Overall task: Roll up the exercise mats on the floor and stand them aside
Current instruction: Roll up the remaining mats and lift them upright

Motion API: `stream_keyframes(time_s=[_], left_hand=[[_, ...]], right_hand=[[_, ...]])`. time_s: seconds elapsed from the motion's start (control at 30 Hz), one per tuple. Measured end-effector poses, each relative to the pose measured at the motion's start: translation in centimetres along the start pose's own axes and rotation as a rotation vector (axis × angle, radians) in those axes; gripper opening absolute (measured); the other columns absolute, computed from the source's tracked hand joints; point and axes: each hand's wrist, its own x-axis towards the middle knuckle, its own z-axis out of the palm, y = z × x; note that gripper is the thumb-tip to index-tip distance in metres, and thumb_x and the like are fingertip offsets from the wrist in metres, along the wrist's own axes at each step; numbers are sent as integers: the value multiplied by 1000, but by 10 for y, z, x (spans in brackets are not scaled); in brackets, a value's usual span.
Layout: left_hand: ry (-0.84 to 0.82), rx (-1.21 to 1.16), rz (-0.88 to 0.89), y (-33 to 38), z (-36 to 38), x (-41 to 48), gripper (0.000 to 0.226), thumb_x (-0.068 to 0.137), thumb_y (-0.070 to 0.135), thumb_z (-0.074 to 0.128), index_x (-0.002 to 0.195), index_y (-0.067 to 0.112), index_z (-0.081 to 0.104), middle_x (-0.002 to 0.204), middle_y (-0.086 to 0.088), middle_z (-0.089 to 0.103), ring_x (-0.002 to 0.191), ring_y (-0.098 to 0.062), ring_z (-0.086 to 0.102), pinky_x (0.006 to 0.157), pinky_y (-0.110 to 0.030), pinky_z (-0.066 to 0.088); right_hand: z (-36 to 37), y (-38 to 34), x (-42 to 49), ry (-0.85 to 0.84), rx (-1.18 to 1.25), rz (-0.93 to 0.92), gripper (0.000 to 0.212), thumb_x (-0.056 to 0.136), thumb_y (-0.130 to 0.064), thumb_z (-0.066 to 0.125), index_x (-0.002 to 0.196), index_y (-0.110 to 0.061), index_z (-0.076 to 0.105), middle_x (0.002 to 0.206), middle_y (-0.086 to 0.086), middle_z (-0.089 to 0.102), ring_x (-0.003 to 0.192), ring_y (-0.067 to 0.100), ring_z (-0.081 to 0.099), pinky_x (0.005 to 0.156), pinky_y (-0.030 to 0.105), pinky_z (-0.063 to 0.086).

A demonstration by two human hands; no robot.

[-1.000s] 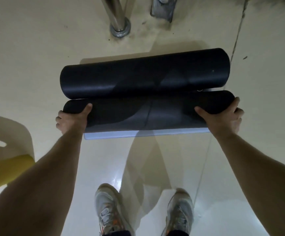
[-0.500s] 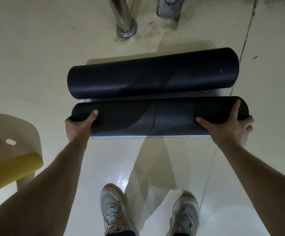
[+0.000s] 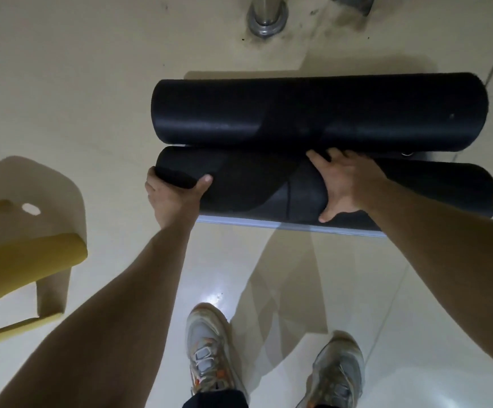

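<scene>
Two black rolled exercise mats lie side by side on the pale floor. The far roll (image 3: 321, 111) is thicker and lies untouched. The near roll (image 3: 251, 181) presses against it and sits on a strip of light grey mat (image 3: 283, 225) that shows along its near edge. My left hand (image 3: 171, 195) grips the near roll's left end, thumb on top and fingers under. My right hand (image 3: 342, 184) wraps over the middle of the near roll, fingers reaching into the seam between the rolls, thumb on the near side.
A yellow plastic stool (image 3: 18, 260) stands at the left. A metal post base (image 3: 267, 20) and a metal bracket (image 3: 354, 4) sit on the floor beyond the mats. My two shoes (image 3: 209, 346) stand just behind the near roll. A small metal ring (image 3: 406, 154) peeks between the rolls.
My right hand left the near roll's right end and moved to its middle, wrapping over the top. My left hand kept its grip on the left end. The view shifted right.
</scene>
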Motion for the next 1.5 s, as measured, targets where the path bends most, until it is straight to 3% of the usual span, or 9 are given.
stream_keyframes(time_s=[0.13,0.27,0.33,0.43,0.53,0.77,1.0,1.17,1.5], left_hand=[[72,-71,-339,-52,27,-73,113,72,61,82,155,11,24,152,-16,35,135,-41,42,111,-49,40],[-379,-362,-649,-51,79,-134,103,59,83,67,130,11,52,106,-3,64,94,-25,62,89,-40,54],[-445,-492,-688,-38,96,-140,111,42,89,62,122,12,57,98,-1,64,90,-22,62,89,-40,55],[-424,-748,-745,-39,104,-144,114,39,87,77,122,13,54,118,-5,66,105,-26,65,98,-44,53],[-429,-847,-713,-56,84,-142,114,36,85,83,119,12,58,118,-6,69,107,-28,67,96,-44,55],[-280,-531,-570,-98,15,-117,96,49,72,87,126,23,61,113,6,74,103,-17,71,90,-40,60],[-185,-454,-534,-88,-113,-109,99,40,74,86,122,25,60,111,7,74,99,-15,71,89,-38,60],[-60,-600,-530,-71,-253,-113,99,42,75,87,123,25,59,114,9,73,104,-16,70,95,-39,58],[259,-861,-508,-143,-576,-145,91,48,68,93,121,25,59,113,11,75,101,-10,73,93,-37,59]], right_hand=[[9,-1,2,28,-17,33,146,46,-71,90,160,-40,3,156,10,35,136,38,45,107,52,43],[-2,-4,10,-27,16,36,149,42,-70,92,160,-41,6,153,9,39,128,41,54,98,52,51],[2,-12,11,-59,40,25,149,41,-69,93,160,-40,9,154,7,41,130,39,53,99,49,50],[13,-26,9,-122,226,24,140,46,-56,98,160,-34,19,155,5,44,135,34,49,103,45,45],[28,-49,4,-157,319,17,135,41,-65,94,155,-39,26,151,3,48,129,35,54,100,44,49],[103,-147,-23,-132,659,44,138,56,-68,87,159,-39,0,153,15,33,134,43,44,107,54,45],[64,-235,-80,-69,748,-21,125,50,-78,77,153,-38,19,139,11,52,117,41,61,94,54,54],[-22,-319,-138,-94,711,-197,119,60,-85,74,156,-43,17,138,-5,51,119,24,60,99,48,53],[-135,-597,-276,-194,531,-518,124,53,-92,68,156,-51,13,142,-7,50,126,23,59,103,46,52]])
